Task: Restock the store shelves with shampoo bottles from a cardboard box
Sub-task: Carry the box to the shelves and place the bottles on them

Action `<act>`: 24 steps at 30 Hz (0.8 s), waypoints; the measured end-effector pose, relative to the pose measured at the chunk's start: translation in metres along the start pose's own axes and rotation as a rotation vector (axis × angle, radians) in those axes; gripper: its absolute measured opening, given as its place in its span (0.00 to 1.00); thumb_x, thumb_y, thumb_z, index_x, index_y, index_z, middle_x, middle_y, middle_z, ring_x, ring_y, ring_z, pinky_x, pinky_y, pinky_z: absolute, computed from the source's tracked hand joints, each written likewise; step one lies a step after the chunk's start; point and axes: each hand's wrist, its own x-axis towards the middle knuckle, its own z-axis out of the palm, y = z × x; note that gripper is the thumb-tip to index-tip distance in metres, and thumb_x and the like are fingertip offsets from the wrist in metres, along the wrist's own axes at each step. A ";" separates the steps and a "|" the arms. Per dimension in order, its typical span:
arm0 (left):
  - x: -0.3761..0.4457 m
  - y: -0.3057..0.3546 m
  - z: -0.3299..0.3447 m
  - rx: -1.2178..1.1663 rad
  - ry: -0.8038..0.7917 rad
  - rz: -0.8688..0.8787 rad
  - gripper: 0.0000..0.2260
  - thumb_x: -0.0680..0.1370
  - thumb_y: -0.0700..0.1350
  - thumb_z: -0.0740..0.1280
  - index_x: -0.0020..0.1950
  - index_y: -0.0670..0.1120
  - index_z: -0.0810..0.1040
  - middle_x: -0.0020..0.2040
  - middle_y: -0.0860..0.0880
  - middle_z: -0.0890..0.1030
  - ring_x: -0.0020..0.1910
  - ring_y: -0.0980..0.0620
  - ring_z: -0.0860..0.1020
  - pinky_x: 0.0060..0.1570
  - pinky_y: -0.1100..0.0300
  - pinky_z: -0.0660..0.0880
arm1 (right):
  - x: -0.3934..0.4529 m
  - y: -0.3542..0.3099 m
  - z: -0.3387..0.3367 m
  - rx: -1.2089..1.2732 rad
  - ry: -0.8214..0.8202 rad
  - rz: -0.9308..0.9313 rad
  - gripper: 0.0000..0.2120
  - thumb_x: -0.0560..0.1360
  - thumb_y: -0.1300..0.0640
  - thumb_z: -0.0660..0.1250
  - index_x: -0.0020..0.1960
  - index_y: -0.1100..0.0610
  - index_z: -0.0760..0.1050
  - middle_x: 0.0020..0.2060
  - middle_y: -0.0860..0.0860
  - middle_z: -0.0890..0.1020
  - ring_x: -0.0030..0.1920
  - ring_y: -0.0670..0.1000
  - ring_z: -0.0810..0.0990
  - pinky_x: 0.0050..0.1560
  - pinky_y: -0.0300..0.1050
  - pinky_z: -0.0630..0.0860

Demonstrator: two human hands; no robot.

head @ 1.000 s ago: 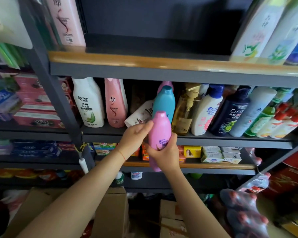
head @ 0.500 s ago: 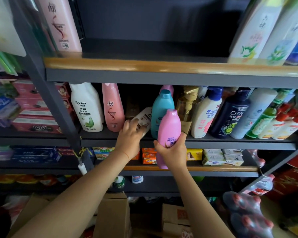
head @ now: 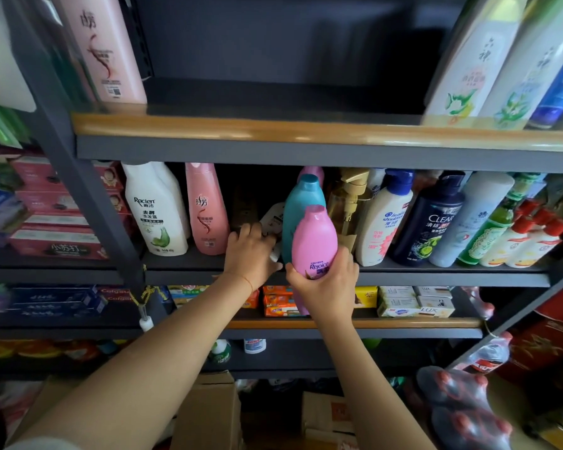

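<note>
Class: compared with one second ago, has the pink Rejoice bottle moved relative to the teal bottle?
Yes. The pink Rejoice bottle has moved right and up, now overlapping the teal bottle's lower right.

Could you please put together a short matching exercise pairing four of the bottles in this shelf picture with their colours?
Bottles:
1. Rejoice bottle held by the right hand
2. Clear bottle
3. Raclen bottle
4. Bottle directly behind the Rejoice bottle

Colours:
A. White
B. Teal
C. Pink
D. Dark navy

Pairs: 1-C, 2-D, 3-A, 4-B
</note>
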 end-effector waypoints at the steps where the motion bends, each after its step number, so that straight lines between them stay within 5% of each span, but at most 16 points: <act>1: 0.001 0.001 0.001 -0.025 -0.006 0.001 0.25 0.76 0.62 0.65 0.68 0.49 0.75 0.67 0.44 0.70 0.68 0.42 0.65 0.60 0.50 0.65 | 0.001 0.001 0.000 0.005 0.014 -0.002 0.36 0.60 0.39 0.77 0.58 0.54 0.66 0.50 0.47 0.70 0.53 0.50 0.67 0.40 0.46 0.71; 9: 0.014 0.013 -0.004 -0.340 -0.080 -0.146 0.21 0.77 0.53 0.67 0.68 0.50 0.75 0.71 0.44 0.68 0.72 0.41 0.61 0.67 0.46 0.62 | 0.007 -0.010 -0.001 0.113 0.082 0.017 0.39 0.60 0.37 0.79 0.61 0.54 0.66 0.52 0.47 0.71 0.54 0.48 0.69 0.44 0.41 0.71; 15: 0.018 0.005 0.001 -0.421 -0.087 -0.133 0.19 0.76 0.51 0.69 0.67 0.53 0.77 0.72 0.46 0.69 0.72 0.41 0.61 0.66 0.44 0.66 | 0.020 -0.019 0.010 0.039 0.125 0.001 0.42 0.60 0.36 0.78 0.63 0.56 0.66 0.57 0.53 0.71 0.58 0.54 0.73 0.46 0.48 0.81; 24: 0.019 0.001 0.003 -0.415 -0.009 -0.140 0.13 0.78 0.47 0.65 0.62 0.51 0.80 0.69 0.46 0.72 0.69 0.41 0.65 0.61 0.48 0.68 | 0.026 -0.023 0.029 -0.006 0.139 0.035 0.42 0.60 0.38 0.79 0.63 0.59 0.68 0.55 0.55 0.70 0.56 0.54 0.72 0.42 0.41 0.72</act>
